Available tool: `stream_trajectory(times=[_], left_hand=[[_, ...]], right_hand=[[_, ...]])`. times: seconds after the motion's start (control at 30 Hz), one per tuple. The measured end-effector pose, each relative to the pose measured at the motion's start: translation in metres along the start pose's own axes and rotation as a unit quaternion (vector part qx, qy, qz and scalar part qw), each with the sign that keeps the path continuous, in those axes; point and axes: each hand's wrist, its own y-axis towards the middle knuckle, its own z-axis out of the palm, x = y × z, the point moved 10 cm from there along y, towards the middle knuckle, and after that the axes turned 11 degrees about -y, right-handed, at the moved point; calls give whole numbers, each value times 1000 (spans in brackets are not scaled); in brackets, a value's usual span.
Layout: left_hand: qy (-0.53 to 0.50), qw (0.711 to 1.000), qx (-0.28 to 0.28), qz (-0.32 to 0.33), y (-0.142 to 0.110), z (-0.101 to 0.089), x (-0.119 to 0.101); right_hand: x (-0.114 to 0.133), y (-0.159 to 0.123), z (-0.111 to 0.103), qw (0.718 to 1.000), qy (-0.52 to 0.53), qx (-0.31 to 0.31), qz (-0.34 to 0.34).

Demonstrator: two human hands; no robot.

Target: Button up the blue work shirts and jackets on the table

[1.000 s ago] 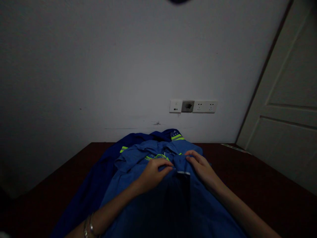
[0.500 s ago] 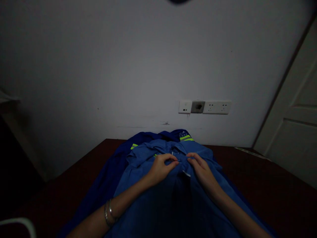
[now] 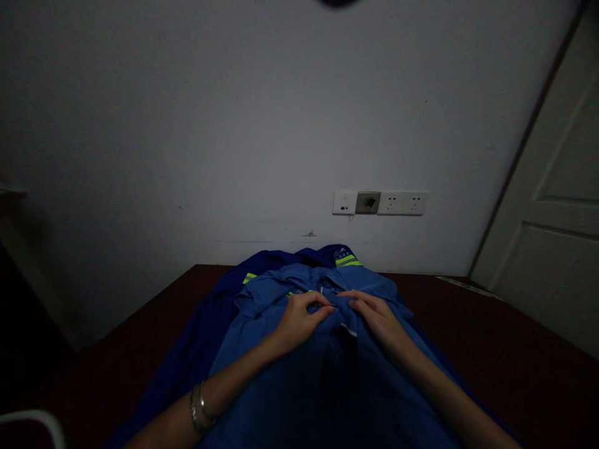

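Observation:
A lighter blue garment [image 3: 262, 321] lies spread out on top of a darker blue one [image 3: 191, 349] that has yellow-green and grey stripes. My left hand [image 3: 299, 317], with bangles at its wrist, pinches the lighter garment near its upper middle, thumb and forefinger closed on the cloth. Just to the right, my right hand [image 3: 374, 315] has its fingertips pressed on the same part of the cloth. White edging shows between and below the hands. Any small fastener at the fingertips is too dark to make out.
The garments lie on a dark red-brown tabletop [image 3: 449, 312] set against a grey wall [image 3: 262, 125]. Wall sockets [image 3: 402, 203] sit above the back edge. A panelled door [image 3: 556, 218] stands at right. A white curved object [image 3: 47, 421] shows at lower left.
My right hand's fingers have moved left, closer to the left hand. The left hand keeps its pinch. The whole view has shifted slightly.

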Motion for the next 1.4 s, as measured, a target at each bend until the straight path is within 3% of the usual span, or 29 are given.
stream_trajectory(times=[0.33, 0.53, 0.87, 1.4], left_hand=[[-8, 1000, -4, -4, -1, 3, 5], [-3, 1000, -4, -6, -3, 6, 3], [4, 1000, -1, -2, -4, 7, 4], [24, 999, -2, 22, -8, 9, -5]], right_hand=[[1, -2, -5, 999, -17, 1, -36], [-12, 1, 1, 994, 107, 11, 32], [-28, 2, 9, 982, 159, 28, 94], [-26, 0, 14, 991, 85, 61, 79]])
